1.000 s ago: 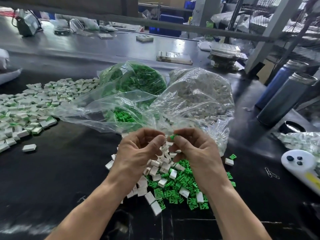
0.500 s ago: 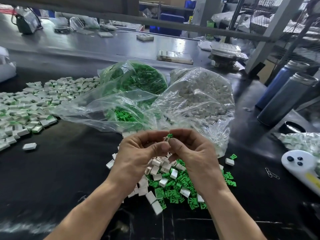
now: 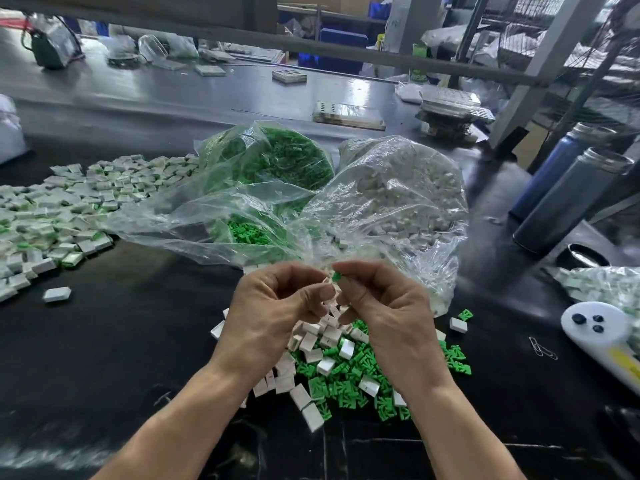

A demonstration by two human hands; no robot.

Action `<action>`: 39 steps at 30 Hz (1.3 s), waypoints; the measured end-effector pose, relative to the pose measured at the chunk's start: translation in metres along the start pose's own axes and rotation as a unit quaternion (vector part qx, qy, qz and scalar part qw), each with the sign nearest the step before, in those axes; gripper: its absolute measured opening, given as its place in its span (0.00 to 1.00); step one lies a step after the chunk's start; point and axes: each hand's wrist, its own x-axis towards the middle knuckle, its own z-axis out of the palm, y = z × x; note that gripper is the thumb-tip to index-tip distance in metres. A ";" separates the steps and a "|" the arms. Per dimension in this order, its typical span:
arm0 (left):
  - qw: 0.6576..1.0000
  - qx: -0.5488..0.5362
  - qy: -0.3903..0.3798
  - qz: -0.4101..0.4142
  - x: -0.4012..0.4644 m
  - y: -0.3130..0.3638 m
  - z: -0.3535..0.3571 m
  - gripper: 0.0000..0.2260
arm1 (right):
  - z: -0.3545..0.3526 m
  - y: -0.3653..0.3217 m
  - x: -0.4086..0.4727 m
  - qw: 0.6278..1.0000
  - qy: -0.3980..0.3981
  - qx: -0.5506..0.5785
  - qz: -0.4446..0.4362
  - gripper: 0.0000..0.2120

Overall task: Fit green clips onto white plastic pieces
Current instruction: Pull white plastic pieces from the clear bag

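Note:
Both hands meet above a mixed pile on the black table. My left hand (image 3: 277, 306) pinches a small white plastic piece (image 3: 327, 285) between thumb and fingers. Pressed against that piece is a green clip (image 3: 336, 276), pinched by my right hand (image 3: 384, 306). Below the hands lie loose white pieces (image 3: 311, 344) and green clips (image 3: 349, 379). A spread of assembled white-and-green pieces (image 3: 62, 209) covers the table at the left.
Behind the hands stand an open clear bag of green clips (image 3: 277, 161) and a clear bag of white pieces (image 3: 405, 192). Two dark metal flasks (image 3: 571, 199) stand at the right, near a white device (image 3: 602, 330) and a paperclip (image 3: 542, 348).
Both hands have risen a little off the pile and the fingertips have come together, with the green clip now against the white piece.

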 end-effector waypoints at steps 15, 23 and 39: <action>0.997 0.069 -0.009 0.033 0.000 -0.006 -0.003 0.05 | 0.002 0.000 0.000 0.997 0.012 -0.073 -0.001 0.07; 0.996 0.063 -0.037 0.044 0.001 -0.007 -0.001 0.10 | 0.001 -0.001 -0.001 0.998 0.015 -0.061 0.010 0.08; 0.999 0.013 0.005 0.035 -0.001 -0.002 0.001 0.07 | 0.004 0.001 0.001 0.999 0.030 -0.018 0.012 0.05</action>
